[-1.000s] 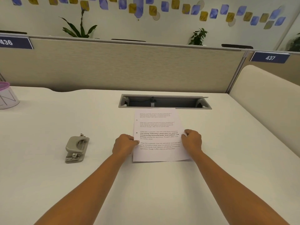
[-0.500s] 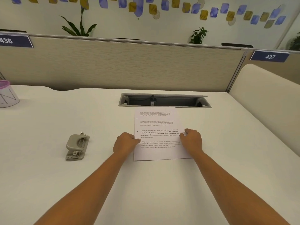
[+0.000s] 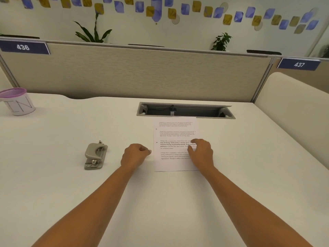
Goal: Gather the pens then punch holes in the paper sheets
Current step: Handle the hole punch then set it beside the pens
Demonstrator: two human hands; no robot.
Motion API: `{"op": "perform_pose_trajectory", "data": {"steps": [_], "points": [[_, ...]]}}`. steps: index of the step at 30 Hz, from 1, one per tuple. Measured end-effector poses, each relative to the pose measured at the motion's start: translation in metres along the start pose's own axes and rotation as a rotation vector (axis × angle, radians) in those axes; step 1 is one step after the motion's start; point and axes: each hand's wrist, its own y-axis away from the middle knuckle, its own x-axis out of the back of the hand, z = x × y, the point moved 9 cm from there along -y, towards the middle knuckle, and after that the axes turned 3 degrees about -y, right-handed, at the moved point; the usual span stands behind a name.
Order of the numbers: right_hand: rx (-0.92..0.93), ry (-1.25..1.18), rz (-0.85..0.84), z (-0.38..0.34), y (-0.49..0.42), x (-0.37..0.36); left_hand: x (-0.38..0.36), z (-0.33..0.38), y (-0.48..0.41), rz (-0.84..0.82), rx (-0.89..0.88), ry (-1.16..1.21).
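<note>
Though the right hand (image 3: 201, 154) covers sheets (image 3: 173, 138), the left hand (image 3: 136, 154) seems apart.

A white desk (image 3: 53, 193) meets a beige partition (image 3: 142, 73) below a wall (image 3: 187, 31) with blue and yellow shapes.

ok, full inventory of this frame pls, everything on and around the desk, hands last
paper: one printed sheet or a thin stack (cannot tell), white, desk centre
hole punch: 1, grey, left of the paper, apart from it
cup: 1, white with pink rim, desk's far left
cable tray: 1, grey, recessed in the desk beyond the paper
desk: 1, white
partition: 1, beige, behind the desk
number plates: 2, blue, 436 and 437, on the partition
plants: 2, green, behind the partition
wall shapes: many, blue and yellow
left hand: fingers curled, just left of the paper's edge
right hand: rests on the paper's right side
</note>
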Motion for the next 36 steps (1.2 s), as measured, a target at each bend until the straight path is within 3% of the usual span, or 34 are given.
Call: {"op": "perform_pose_trajectory", "data": {"steps": [4, 8, 14, 18, 21, 28, 36], "points": [[0.178, -0.057, -0.061, -0.048, 0.025, -0.032, 0.036, -0.010, 0.007, 0.096, -0.039, 0.012], [0.347, -0.079, -0.234, -0.093, 0.055, -0.072, 0.088, -0.018, 0.018, 0.297, -0.118, -0.144], [0.463, -0.052, -0.433, -0.130, 0.092, -0.120, 0.160, -0.057, 0.013, 0.466, -0.014, -0.123], [0.468, -0.021, -0.445, -0.138, 0.097, -0.132, 0.162, -0.083, 0.002, 0.371, 0.082, -0.108], [0.481, -0.001, -0.413, -0.140, 0.096, -0.134, 0.157, -0.101, -0.004, 0.297, 0.170, 0.057], [0.478, 0.009, -0.364, -0.140, 0.093, -0.136, 0.146, -0.108, -0.021, 0.171, 0.237, 0.406], [0.480, 0.015, -0.348, -0.138, 0.092, -0.137, 0.143, -0.109, -0.025, 0.081, 0.261, 0.546]]}}
